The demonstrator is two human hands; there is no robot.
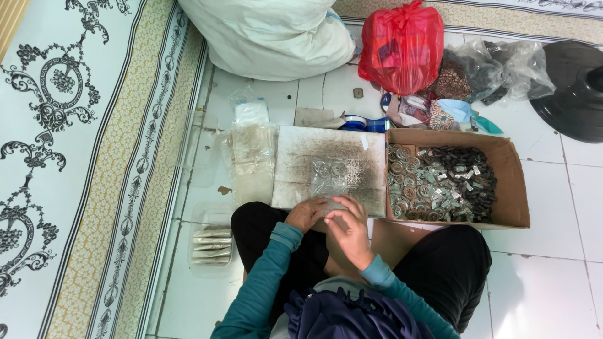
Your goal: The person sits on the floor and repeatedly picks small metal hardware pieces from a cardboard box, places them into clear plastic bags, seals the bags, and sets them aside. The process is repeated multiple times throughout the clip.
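I see both hands, left hand (307,213) and right hand (349,227), pinching a clear plastic bag (331,177) over the board (295,157), cardboard box (518,188) just beside.

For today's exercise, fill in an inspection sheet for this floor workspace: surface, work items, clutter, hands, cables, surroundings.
Surface: white tiled floor; stained flat board before the seated person.
Work items: clear plastic packet holding round metal pieces; cardboard box of metal parts.
Clutter: red plastic bag, white sack, stack of filled packets.
Hands: left hand and right hand both touch the packet's near edge.
Cables: nothing seen.
Surroundings: patterned mat, dark round object.
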